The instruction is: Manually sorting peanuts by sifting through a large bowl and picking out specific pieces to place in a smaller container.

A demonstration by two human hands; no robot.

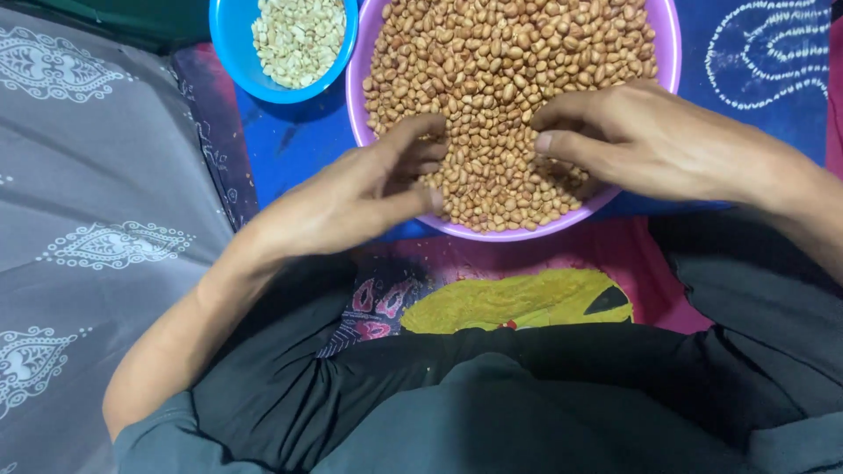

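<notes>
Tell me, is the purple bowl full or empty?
Full. The purple bowl is heaped with brown peanuts nearly to its rim.

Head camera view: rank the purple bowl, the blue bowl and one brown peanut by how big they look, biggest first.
1. Purple bowl, cut off by the top edge.
2. Blue bowl, also cut off, so its full size is unsure.
3. One brown peanut, by far the smallest.

Reddish-brown skinned peanuts (500,96) fill a purple bowl (665,35); pale cream shelled peanuts (299,39) sit in a bright blue bowl (230,44). Beneath lies a blue cloth (755,53) with white dotted swirls, then pink with a yellow patch. The grey fabric (97,202) carries white paisley motifs.
</notes>
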